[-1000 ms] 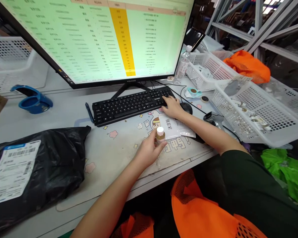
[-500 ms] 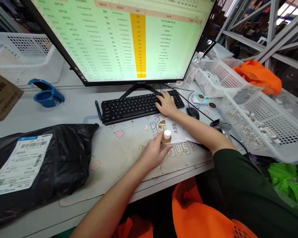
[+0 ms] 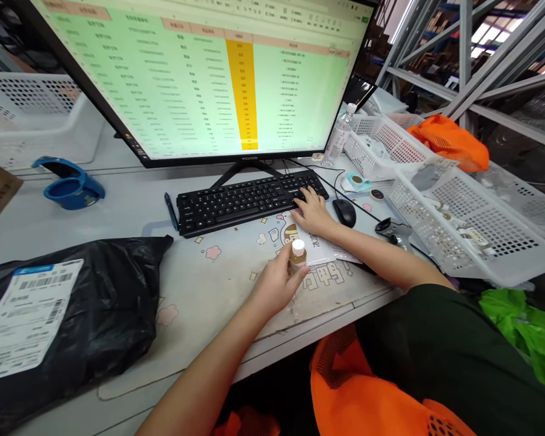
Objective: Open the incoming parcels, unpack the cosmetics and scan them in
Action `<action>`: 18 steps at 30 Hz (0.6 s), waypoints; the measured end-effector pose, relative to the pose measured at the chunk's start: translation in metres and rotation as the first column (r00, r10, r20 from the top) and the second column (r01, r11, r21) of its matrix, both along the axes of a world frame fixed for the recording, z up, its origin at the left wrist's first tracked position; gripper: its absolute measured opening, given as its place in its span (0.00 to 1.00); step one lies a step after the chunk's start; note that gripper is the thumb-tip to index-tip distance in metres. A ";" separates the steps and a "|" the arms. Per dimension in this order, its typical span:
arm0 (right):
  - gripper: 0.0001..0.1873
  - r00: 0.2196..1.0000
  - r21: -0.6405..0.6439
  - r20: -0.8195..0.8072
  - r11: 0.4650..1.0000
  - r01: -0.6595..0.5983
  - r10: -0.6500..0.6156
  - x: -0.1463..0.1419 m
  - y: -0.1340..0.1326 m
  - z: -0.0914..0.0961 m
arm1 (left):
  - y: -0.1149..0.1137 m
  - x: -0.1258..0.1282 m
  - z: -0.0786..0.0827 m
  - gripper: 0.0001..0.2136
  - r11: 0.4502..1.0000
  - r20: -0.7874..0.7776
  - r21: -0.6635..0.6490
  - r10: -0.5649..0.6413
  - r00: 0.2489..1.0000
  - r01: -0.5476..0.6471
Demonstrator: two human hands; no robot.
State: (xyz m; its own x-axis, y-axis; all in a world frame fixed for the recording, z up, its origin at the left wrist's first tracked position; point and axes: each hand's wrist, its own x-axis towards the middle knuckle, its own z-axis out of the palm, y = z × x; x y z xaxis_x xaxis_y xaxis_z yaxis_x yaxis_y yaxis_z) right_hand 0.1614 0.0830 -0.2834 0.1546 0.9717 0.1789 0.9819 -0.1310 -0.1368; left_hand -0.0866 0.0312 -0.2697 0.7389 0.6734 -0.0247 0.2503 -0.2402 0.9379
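Note:
A small bottle with a white cap and amber contents stands upright in my left hand, which is closed around it above the desk mat. My right hand rests with fingers spread on the number keys at the right end of the black keyboard. Under my right wrist lies a white packet with dark printed characters, partly covered by the forearm. A black mouse sits just right of that hand. Behind the keyboard the monitor shows a green spreadsheet with one yellow column.
On the left are a black mailing bag with a label, a blue tape dispenser and a white basket. To the right stand a plastic bottle, white baskets and a black scanner-like device with a cable.
My right hand has shifted slightly toward the keyboard's right end, its fingers now more spread. The view has swung a little to the right. The bottle stays in my left hand.

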 end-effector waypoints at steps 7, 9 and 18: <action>0.32 0.998 0.020 0.042 0.999 -0.042 0.041 -0.006 -0.002 0.000 | 0.003 -0.001 0.000 0.22 1.000 0.026 -0.005 0.015 1.000 -0.015; 0.32 0.998 0.025 0.040 0.999 -0.044 0.043 -0.007 -0.002 -0.001 | 0.002 -0.002 0.001 0.22 1.000 0.025 0.002 0.024 0.999 -0.024; 0.31 0.997 0.052 0.040 0.996 -0.073 0.071 -0.006 0.000 -0.004 | 0.002 -0.003 0.003 0.18 1.000 0.058 0.004 0.029 0.998 -0.029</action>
